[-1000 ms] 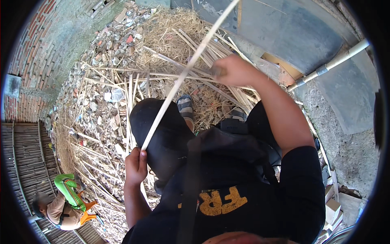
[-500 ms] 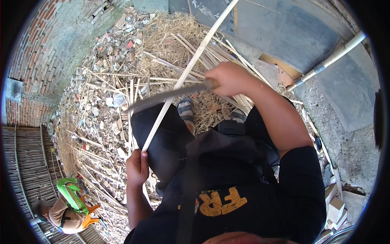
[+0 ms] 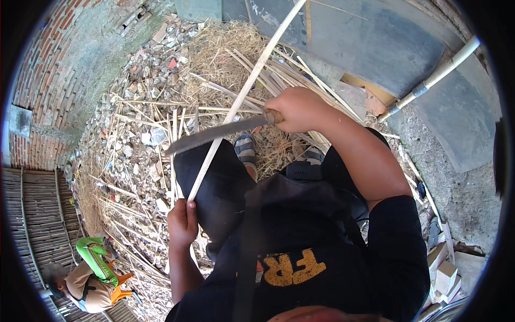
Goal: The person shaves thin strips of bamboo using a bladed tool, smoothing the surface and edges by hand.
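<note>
My left hand (image 3: 183,222) is closed round the lower end of a long pale bamboo strip (image 3: 247,84), beside my left knee. The strip slants up and away to the right, past the far edge of the rubble. In my right hand (image 3: 294,109) is the wooden handle of a machete (image 3: 196,140). Its dark blade points left and crosses the strip above my left thigh. Blade and strip appear to touch there, though I cannot tell how deep the edge sits.
Loose bamboo strips (image 3: 300,80) and dry shavings (image 3: 228,45) lie on the rubble ahead. Grey panels (image 3: 370,48) and a pale pole (image 3: 434,78) stand at the right. A person (image 3: 88,279) sits on an orange stool at the lower left, near a bamboo wall (image 3: 37,209).
My right hand has moved slightly left and down with the machete. The far part of the bamboo strip has swung a little to the left. My left hand keeps its hold.
</note>
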Demonstrator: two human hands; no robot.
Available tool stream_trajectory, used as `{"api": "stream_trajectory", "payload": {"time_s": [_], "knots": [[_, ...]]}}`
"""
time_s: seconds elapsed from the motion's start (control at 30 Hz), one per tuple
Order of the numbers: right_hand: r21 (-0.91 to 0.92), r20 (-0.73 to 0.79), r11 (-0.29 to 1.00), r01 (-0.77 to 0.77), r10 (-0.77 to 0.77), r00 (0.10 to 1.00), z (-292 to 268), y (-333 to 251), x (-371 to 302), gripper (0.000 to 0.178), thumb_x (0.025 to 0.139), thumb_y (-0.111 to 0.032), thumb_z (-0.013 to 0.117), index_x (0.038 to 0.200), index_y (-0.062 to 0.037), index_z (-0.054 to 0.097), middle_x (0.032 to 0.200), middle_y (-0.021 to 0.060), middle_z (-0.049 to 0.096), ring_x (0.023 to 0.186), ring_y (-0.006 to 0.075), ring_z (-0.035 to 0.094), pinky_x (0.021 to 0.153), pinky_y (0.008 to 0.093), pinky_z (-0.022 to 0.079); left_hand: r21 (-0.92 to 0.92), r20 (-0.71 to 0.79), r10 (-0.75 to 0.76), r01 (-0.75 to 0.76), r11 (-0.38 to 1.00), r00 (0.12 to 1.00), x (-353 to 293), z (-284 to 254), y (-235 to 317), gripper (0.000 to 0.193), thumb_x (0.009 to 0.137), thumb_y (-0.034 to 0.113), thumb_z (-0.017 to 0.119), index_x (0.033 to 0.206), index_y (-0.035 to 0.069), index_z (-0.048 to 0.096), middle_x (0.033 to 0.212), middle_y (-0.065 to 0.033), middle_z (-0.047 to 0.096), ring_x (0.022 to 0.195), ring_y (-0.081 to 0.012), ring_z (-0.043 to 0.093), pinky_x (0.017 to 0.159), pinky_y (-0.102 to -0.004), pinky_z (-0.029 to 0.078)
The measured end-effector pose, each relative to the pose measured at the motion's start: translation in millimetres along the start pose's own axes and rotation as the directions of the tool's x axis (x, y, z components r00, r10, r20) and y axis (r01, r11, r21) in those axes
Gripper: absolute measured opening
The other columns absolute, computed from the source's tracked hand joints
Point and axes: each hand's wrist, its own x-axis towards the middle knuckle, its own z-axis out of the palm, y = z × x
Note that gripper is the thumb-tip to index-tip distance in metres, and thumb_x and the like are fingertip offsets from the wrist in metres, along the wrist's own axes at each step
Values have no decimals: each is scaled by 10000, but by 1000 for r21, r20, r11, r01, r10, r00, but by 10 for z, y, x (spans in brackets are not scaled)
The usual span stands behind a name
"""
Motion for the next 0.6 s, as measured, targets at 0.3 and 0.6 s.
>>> {"api": "stream_trajectory", "payload": {"time_s": [0.3,0.6], "knots": [[305,-184,895,-326,391,902,104,884,119,388,809,-266,749,1110,-27,698,863,190,689,801,332,670,730,435,512,7,-22,0,0,1000,1000,39,3,-11,358,1066,241,543,777,36,492,546,-119,500,468,-244,486,480,-394,378],[93,-46,995,-39,43,998,67,107,11,256,750,-206,744,954,-63,686,760,164,658,740,321,661,704,448,514,62,-22,-2,4,998,1000,38,2,28,346,1059,236,542,782,35,496,552,-144,521,472,-320,525,485,-420,396]]}}
